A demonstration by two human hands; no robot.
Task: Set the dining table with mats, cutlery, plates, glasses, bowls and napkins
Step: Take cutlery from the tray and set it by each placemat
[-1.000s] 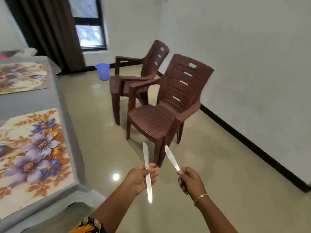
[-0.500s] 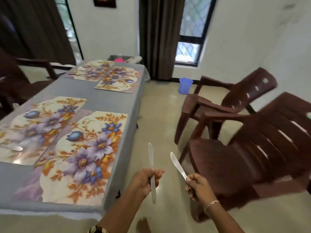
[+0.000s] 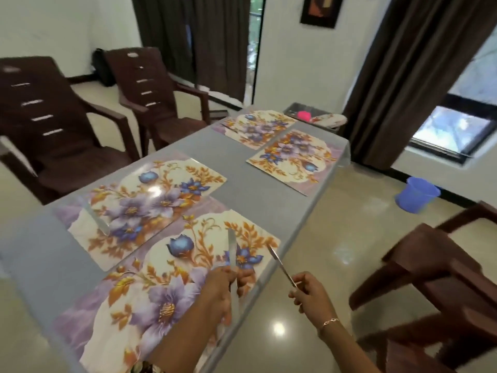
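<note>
My left hand [image 3: 223, 288] grips a table knife [image 3: 231, 247] upright, blade up, over the near floral mat [image 3: 166, 286]. In my right hand [image 3: 309, 294] is a second knife [image 3: 279, 263], slanting up and left over the table's right edge. Several floral mats lie on the grey table [image 3: 242, 189]: one beyond the near mat [image 3: 145, 200] and two at the far end [image 3: 290, 157] [image 3: 252, 127]. A third knife [image 3: 96, 222] lies on the left part of the mat beyond the near one.
Two brown plastic chairs [image 3: 53, 130] [image 3: 158, 103] stand along the table's left side, another brown chair [image 3: 435, 286] at the right close to me. A blue bucket [image 3: 415, 193] sits on the floor by the window. A tray with dishes [image 3: 320, 118] lies past the table's far end.
My view has swung left from the chairs onto the table. Both hands, each still holding a knife, now sit over the near mat's right part and the table edge.
</note>
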